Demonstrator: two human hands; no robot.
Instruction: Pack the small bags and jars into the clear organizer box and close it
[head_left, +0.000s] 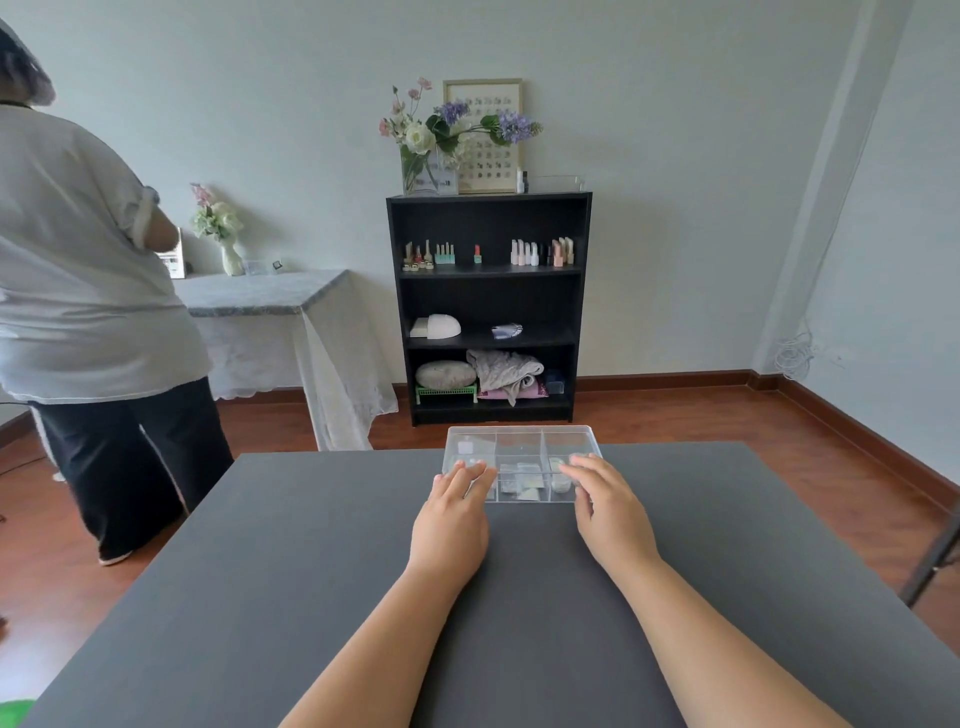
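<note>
The clear organizer box (521, 435) sits at the far edge of the dark grey table (322, 571), straight ahead of me. Through its clear plastic I see small bags (522, 480) in the middle compartment, a small jar (559, 479) on the right and small pale items on the left. My left hand (453, 522) lies flat with its fingertips on the box's front left part. My right hand (608, 512) rests the same way on the front right part. Neither hand holds anything. I cannot tell whether the clear lid is fully down.
A person in a white shirt (78, 291) stands at the left beside a cloth-covered side table (270, 299). A black bookshelf (488, 306) with bottles and flowers stands against the far wall. Wooden floor surrounds the table.
</note>
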